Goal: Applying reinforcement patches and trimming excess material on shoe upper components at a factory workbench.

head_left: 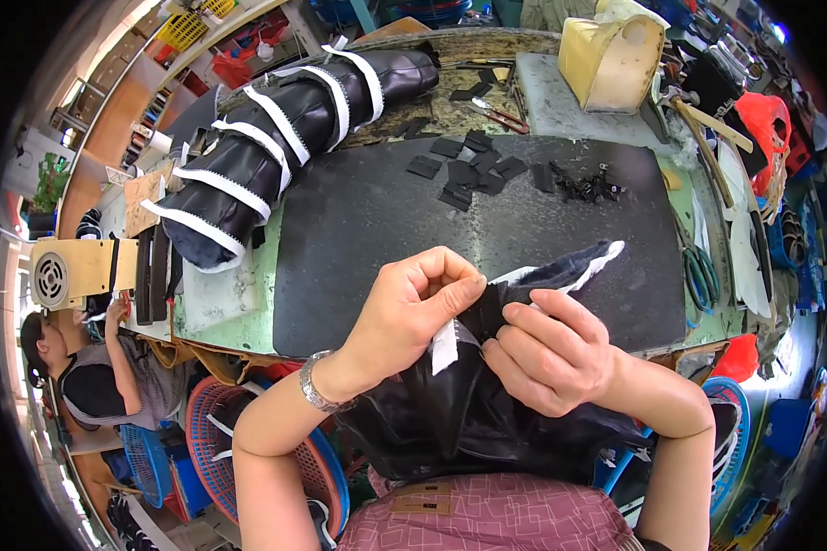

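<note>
A black leather boot upper point(459, 404) lies across my lap and up to the table's near edge. Its top edge carries a white strip point(444, 347) and a dark fuzzy lining point(570, 268). My left hand point(409, 308) pinches this edge between thumb and fingers, just above the strip's hanging end. Close by on the right, my right hand point(553, 356) has its fingers curled around the same edge. A small black piece point(492, 308) shows between the two hands; whether it is loose or attached I cannot tell. Both fingertips are partly hidden.
A dark work mat point(358, 248) bears black fabric patches point(473, 170) and a pile of small black parts point(590, 186). Stacked boot uppers point(276, 147) lie at left. Teal-handled scissors point(700, 275) lie at right; a cream container point(606, 69) stands behind. Another person point(101, 376) sits at far left.
</note>
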Motion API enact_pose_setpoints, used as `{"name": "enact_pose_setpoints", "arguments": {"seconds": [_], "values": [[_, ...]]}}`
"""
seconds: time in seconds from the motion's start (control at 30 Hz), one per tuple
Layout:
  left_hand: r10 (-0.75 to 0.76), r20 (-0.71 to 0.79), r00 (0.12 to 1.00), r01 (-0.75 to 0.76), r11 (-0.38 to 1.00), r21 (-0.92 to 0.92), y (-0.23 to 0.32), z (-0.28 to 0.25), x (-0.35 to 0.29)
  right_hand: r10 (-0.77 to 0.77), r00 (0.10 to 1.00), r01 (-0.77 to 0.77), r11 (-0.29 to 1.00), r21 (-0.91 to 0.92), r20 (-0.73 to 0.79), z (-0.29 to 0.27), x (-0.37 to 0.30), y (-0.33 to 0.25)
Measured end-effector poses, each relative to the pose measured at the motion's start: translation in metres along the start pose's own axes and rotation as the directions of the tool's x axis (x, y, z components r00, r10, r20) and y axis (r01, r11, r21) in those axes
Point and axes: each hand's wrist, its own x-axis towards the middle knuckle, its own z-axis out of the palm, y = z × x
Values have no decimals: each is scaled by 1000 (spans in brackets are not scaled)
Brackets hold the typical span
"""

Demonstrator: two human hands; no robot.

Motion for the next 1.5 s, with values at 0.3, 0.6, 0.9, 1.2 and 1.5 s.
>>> {"name": "enact_pose_setpoints", "arguments": {"seconds": [0.3,0.6,0.9,1.2,1.5], "values": [[-96,46,994,94,994,47,4,0,1,-55,994,57,998,15,-97,8,-6,13],[-122,45,992,120,991,52,2,3,-4,-79,993,75,996,-36,-92,13,-8,19],[-15,-38,999,23,977,213,2,5,-9,-109,990,105,993,-55,-85,15,-7,16],[31,-15,999,-28,982,184,-5,0,-12,-242,969,243,970,21,-53,13,-10,9],[-20,7,1000,20,999,48,-6,-2,-11,-223,972,223,975,-11,-75,15,-13,9]]}}
